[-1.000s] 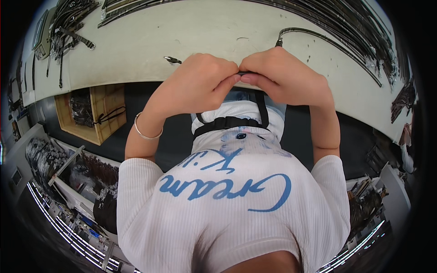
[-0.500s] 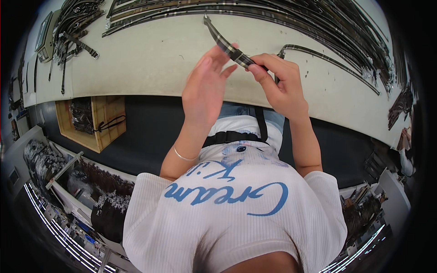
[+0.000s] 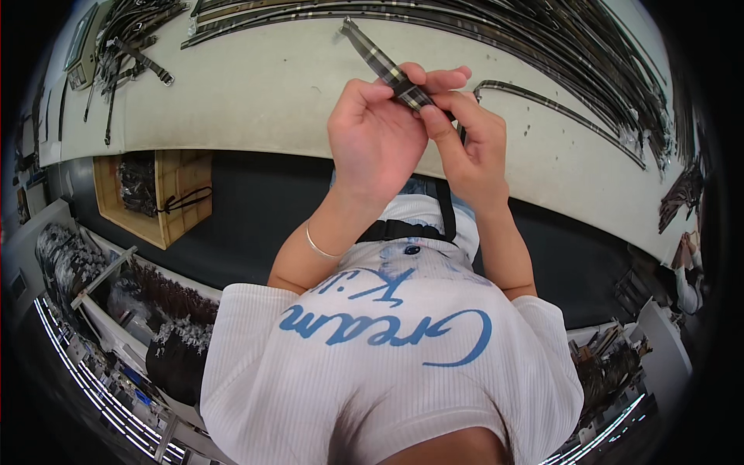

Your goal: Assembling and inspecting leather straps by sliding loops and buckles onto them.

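Note:
A narrow plaid belt (image 3: 373, 56) in black, grey and pale yellow is held above the pale worktable, its loose end pointing away from me to the far left. My left hand (image 3: 378, 139) is closed on it, palm upward, with thumb and index finger at the strap's sides and the other fingers reaching behind it. My right hand (image 3: 477, 147) pinches the belt nearer to me between thumb and fingers. A dark loop is at the pinch, partly covered by my fingers. A plaid strap (image 3: 558, 98) curves over the table to the right; whether it joins the held belt is hidden.
Many long plaid straps (image 3: 496, 35) lie along the table's far side. A tangle of buckled belts (image 3: 128, 58) sits at the far left beside a boxy device (image 3: 80, 46). Below the table's front edge stands a wooden crate (image 3: 182, 170) with dark wrapped goods inside.
My left hand, previously half open beside the belt, has moved right and closed on it. My right hand keeps its pinch and has barely moved.

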Available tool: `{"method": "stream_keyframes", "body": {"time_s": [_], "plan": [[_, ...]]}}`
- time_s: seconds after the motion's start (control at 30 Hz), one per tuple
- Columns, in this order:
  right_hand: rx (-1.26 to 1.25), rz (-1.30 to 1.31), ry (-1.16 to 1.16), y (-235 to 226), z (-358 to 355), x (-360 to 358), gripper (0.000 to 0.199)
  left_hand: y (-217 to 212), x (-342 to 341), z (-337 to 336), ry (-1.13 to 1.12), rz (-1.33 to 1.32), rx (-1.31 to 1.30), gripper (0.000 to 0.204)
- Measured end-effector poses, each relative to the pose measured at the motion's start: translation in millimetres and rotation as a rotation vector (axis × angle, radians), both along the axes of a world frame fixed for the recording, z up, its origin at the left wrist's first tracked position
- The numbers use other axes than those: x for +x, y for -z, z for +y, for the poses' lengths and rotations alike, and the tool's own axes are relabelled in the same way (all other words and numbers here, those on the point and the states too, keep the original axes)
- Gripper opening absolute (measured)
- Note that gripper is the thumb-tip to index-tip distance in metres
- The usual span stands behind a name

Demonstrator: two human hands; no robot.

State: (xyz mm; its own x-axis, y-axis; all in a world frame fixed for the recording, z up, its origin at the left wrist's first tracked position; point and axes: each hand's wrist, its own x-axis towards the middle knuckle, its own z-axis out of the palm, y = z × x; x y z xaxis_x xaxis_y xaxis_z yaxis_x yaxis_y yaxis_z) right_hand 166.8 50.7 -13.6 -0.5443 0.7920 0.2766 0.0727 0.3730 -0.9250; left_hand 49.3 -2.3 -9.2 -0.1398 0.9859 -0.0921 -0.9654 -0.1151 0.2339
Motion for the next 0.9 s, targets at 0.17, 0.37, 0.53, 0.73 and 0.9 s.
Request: {"method": "stream_keyframes", "body": {"time_s": [0.17,0.37,0.53,0.73,0.9], "plan": [[0.021,0.033,0.029,-1.5,-3.8,-2.9,0.008,-5.7,-0.2,-1.2,0.016,-0.011,-0.042,0.026],[0.023,0.096,0.073,5.8,-8.4,-6.5,0.008,-6.3,0.9,-1.2,-0.003,-0.008,-0.035,0.024],[-0.054,0.104,0.108,1.3,-15.6,-12.3,0.012,-7.7,3.5,-2.7,-0.067,0.075,-0.091,0.025],[0.022,0.129,0.159,5.0,-19.7,-18.0,0.015,-15.6,15.5,-1.9,-0.21,0.061,-0.139,0.029],[0.106,0.1,0.142,0.2,-17.3,-17.8,0.013,-5.5,11.2,-0.6,-0.201,0.151,-0.013,0.031]]}}
